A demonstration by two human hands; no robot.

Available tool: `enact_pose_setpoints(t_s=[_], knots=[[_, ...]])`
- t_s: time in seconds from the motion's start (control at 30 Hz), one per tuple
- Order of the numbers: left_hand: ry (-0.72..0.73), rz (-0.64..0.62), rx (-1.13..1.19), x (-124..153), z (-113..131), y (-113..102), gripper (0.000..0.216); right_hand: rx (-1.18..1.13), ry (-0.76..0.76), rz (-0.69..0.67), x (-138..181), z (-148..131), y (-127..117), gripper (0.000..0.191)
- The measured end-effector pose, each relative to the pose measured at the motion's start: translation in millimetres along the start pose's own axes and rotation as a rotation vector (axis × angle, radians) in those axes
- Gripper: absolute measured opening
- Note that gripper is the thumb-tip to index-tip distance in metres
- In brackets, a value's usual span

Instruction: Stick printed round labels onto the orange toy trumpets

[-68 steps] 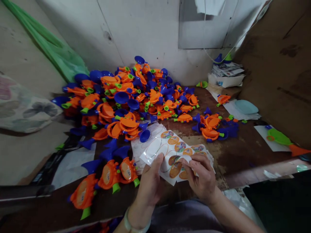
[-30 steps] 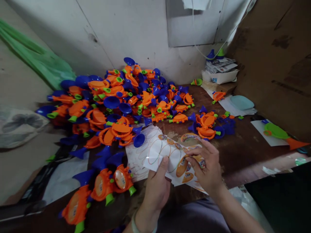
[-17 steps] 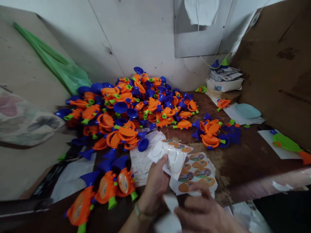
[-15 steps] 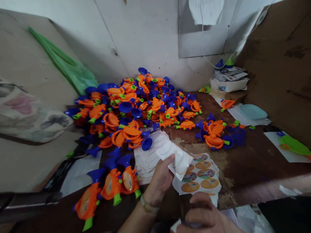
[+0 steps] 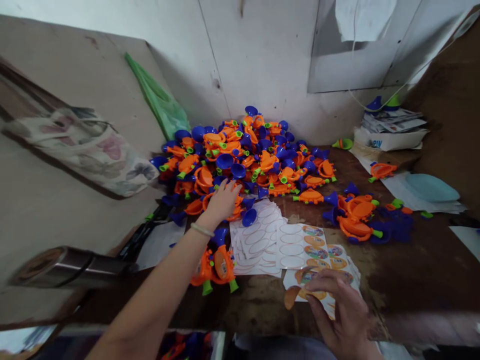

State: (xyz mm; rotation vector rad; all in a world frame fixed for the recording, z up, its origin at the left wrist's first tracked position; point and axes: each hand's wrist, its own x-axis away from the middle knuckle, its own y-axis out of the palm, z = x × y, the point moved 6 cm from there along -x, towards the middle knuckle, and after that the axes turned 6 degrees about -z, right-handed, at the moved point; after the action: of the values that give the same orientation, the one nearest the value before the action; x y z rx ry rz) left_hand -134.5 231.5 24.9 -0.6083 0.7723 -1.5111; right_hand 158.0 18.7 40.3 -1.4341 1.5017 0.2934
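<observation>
Hands have separated since the earlier frames: the left hand (image 5: 223, 200) has left the sheets and now lies open, fingers spread, at the near edge of the heap of orange-and-blue plastic toy trumpets (image 5: 247, 150). Whether it holds a trumpet cannot be determined. The right hand (image 5: 337, 305), at lower right, is closed on a curled orange round sticker (image 5: 290, 297), pinched between thumb and fingers. Just above it lies a sheet of round printed stickers (image 5: 305, 247), its upper left showing empty oval outlines. Beside that, toward the left, is a stack of backing sheets (image 5: 257, 240) with the same outlines.

Caution: the curled sticker may fold onto itself or cling to the fingers if the pinch slackens. Pressure from the left hand at the heap's edge could send trumpets sliding onto the loose sheets, shifting them. Two trumpets (image 5: 219, 265) lie beneath the left forearm and could be knocked by it. Further out, the desk (image 5: 423, 270) also carries a smaller trumpet group at right, and a dark foil roll (image 5: 67, 267) sits at left.
</observation>
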Motion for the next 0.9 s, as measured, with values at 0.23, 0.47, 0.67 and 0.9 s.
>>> enact_pose_setpoints(t_s=[0.23,0.47,0.67,0.9], knots=[[0.152,0.053,-0.039,-30,-9,-25,0.027,-0.279,0.35,0.112,17,36,9,0.049],[0.197,0.285,0.447,62,14,-14,0.035,-0.541,0.667,0.158,-2,54,1,0.074],[0.072,0.199,1.511,147,57,85,0.051,-0.725,0.653,0.223,-29,27,21,0.079],[0.296,0.135,1.42,176,92,102,0.049,-0.605,0.488,0.288,-38,4,32,0.086]])
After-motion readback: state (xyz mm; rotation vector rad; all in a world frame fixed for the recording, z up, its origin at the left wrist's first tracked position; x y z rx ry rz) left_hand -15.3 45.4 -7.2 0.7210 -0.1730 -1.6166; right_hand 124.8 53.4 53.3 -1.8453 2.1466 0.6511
